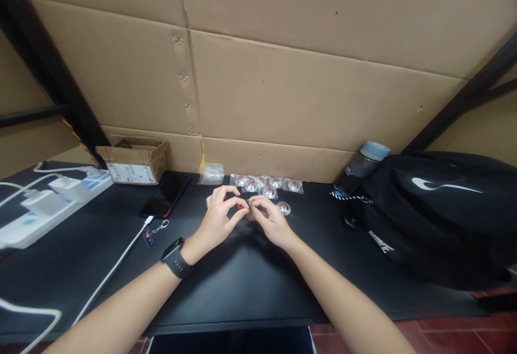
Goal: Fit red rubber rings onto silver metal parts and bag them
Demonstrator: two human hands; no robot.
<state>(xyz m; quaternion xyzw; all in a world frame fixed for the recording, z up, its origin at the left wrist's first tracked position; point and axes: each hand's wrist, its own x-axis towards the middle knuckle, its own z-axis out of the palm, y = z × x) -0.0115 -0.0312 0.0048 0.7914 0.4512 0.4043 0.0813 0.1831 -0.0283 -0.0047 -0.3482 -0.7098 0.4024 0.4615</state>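
My left hand [222,215], with a black watch on the wrist, and my right hand [273,223] meet over the middle of the table. Between their fingertips they pinch a small piece [250,212], partly red and partly translucent; the fingers hide most of it. Just right of my right hand lies a loose clear round disc [284,208]. Behind the hands, several clear discs with red centres [270,191] lie in small plastic bags. A clear plastic packet [212,174] is at their left.
On the left are a white power strip [86,191] with chargers, an open cardboard box [133,162], a dark phone [163,198], a keychain [148,237] and a white cable [117,265]. A bottle [357,171] and black backpack [436,224] stand right. Cardboard [283,90] walls the back.
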